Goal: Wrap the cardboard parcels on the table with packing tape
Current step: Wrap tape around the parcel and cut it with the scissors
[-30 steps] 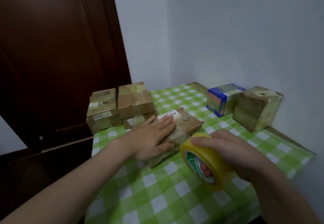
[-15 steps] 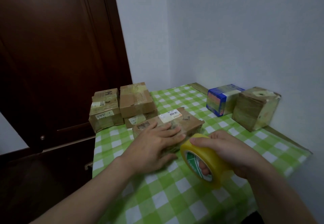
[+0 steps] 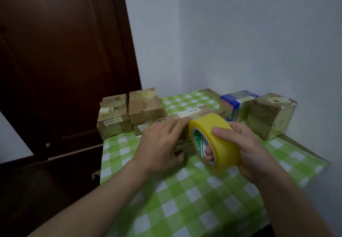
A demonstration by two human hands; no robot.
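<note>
A flat brown cardboard parcel (image 3: pixel 199 112) with a white label lies in the middle of the green checked table (image 3: pixel 194 196). My left hand (image 3: pixel 162 142) rests on its near side, fingers stretched toward the tape; whether they pinch the tape end is hidden. My right hand (image 3: pixel 246 153) grips a yellow roll of packing tape (image 3: pixel 216 140), thumb on top and fingers through the core, held right against the parcel and covering its right part.
Taped brown parcels (image 3: pixel 114 116) (image 3: pixel 146 105) stand stacked at the table's far left edge. A blue-and-white box (image 3: pixel 236 105) and a taped cube parcel (image 3: pixel 270 114) sit against the right wall. A dark wooden door (image 3: pixel 64 60) rises on the left.
The tape roll has lifted up and moved toward the parcel. My left hand slid from the parcel's top toward its near side, fingers reaching the roll.
</note>
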